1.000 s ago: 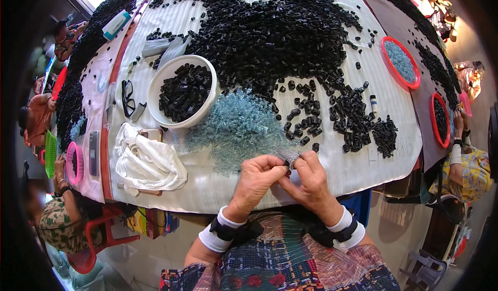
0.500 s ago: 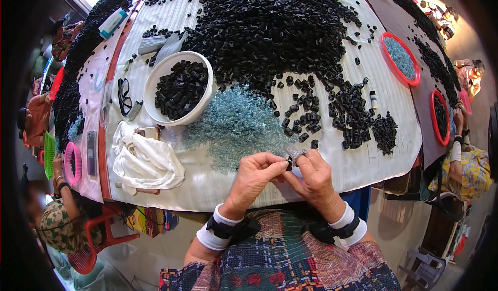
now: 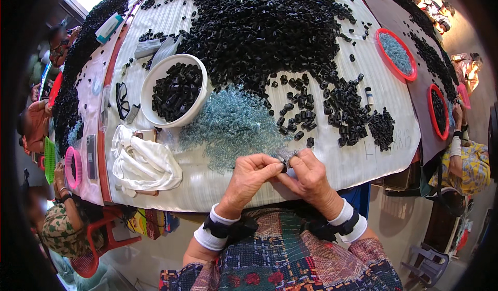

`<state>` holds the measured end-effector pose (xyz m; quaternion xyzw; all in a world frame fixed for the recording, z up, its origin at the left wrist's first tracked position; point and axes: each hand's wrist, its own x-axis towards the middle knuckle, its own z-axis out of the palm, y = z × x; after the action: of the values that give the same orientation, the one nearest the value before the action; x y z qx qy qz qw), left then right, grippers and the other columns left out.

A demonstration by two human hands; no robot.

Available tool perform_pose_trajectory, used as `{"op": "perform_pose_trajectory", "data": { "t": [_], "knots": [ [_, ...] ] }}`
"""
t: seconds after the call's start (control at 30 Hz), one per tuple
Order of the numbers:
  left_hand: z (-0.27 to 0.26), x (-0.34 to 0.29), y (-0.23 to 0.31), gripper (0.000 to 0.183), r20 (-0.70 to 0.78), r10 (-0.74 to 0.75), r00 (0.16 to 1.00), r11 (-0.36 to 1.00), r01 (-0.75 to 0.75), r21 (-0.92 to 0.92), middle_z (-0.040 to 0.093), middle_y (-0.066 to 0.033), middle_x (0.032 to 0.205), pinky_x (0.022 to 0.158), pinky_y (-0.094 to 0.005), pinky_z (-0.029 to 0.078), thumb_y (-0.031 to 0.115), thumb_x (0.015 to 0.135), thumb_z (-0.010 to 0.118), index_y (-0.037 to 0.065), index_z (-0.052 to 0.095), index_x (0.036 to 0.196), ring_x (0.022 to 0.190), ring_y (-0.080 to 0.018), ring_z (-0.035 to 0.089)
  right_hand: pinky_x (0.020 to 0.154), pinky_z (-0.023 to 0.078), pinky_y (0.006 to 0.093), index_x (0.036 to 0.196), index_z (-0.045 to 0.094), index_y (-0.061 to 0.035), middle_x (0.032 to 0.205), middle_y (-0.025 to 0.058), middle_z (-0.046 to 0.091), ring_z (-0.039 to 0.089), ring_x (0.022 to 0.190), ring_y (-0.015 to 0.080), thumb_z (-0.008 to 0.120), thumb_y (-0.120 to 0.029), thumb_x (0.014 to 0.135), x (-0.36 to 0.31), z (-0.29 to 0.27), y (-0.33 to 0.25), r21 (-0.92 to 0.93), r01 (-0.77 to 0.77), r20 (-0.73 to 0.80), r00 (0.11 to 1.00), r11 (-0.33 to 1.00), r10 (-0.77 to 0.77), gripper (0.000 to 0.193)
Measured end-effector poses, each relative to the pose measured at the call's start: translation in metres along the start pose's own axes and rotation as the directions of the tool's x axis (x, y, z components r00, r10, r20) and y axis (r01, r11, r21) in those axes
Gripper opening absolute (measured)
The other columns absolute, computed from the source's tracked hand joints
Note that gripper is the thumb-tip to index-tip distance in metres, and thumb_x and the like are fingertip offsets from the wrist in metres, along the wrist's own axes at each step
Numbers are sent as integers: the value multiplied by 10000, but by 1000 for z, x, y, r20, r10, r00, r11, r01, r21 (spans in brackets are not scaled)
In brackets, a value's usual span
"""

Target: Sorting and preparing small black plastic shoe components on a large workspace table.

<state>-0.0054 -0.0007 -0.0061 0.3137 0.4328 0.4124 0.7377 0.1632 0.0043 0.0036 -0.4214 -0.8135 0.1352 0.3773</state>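
My left hand (image 3: pixel 248 179) and my right hand (image 3: pixel 311 181) meet over the table's near edge, fingertips pinched together. Between them is a small black plastic piece (image 3: pixel 283 167), mostly covered by the fingers. Some clear, glassy small pieces (image 3: pixel 287 154) show at the right hand's fingertips; how they are held cannot be made out. Just beyond the hands spreads a pile of pale blue, see-through small parts (image 3: pixel 236 122). Loose black cylindrical pieces (image 3: pixel 345 109) lie to the right of it, beside a cluster of thinner black pieces (image 3: pixel 382 130).
A white bowl (image 3: pixel 201 108) of black pieces stands left of the blue pile. Nearby lie a white cloth (image 3: pixel 142 164) and black eyeglasses (image 3: pixel 122 101). A large black heap (image 3: pixel 264 36) covers the far table. Red baskets (image 3: pixel 379 52) stand at right; other people sit on both sides.
The whole view has shifted slightly. Both hands keep their pinch on the black piece, which has turned or sunk a little between the fingertips.
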Motion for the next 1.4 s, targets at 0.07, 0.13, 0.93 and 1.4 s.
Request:
{"op": "perform_pose_trajectory", "data": {
  "t": [0.07, 0.13, 0.93, 1.4],
  "knots": [
    [1, 0, 1, 116, 0, 1, 1000, 1000, -1, 28, 661, -64, 774, 626, -211, 499, 69, 843, 648, -38, 662, 887, 678, -96, 608, 521, 433, 368, 761, 528, -18, 693, 117, 465, 496, 617, 289, 760, -80, 634, -2, 1, 2, -17, 23, -3, 1000, 1000, -24, 272],
    [1, 0, 2, 118, 0, -8, 1000, 1000, 8, 9, 661, -66, 774, 628, -213, 500, 68, 843, 648, -39, 662, 890, 680, -98, 609, 520, 431, 371, 755, 523, -19, 690, 119, 461, 493, 614, 290, 760, -80, 635, -4, 4, 2, -18, 15, -8, 1000, 1000, -15, 272],
    [-2, 5, -2, 108, 11, -33, 999, 999, 33, -9, 656, -58, 768, 603, -208, 503, 60, 838, 656, -37, 659, 885, 669, -92, 605, 505, 410, 371, 766, 498, -11, 684, 123, 435, 473, 602, 291, 751, -78, 654, -9, 10, 5, -19, 14, -33, 999, 1000, -15, 285],
    [-1, 0, -1, 157, 2, -35, 999, 993, 35, -108, 660, -66, 824, 648, -204, 517, 53, 827, 675, -28, 633, 954, 711, -92, 617, 558, 427, 376, 872, 544, 25, 763, 152, 484, 492, 661, 317, 672, -10, 680, -3, -1, 2, 170, -45, 7, 999, 984, 45, 233]
  ]
}}
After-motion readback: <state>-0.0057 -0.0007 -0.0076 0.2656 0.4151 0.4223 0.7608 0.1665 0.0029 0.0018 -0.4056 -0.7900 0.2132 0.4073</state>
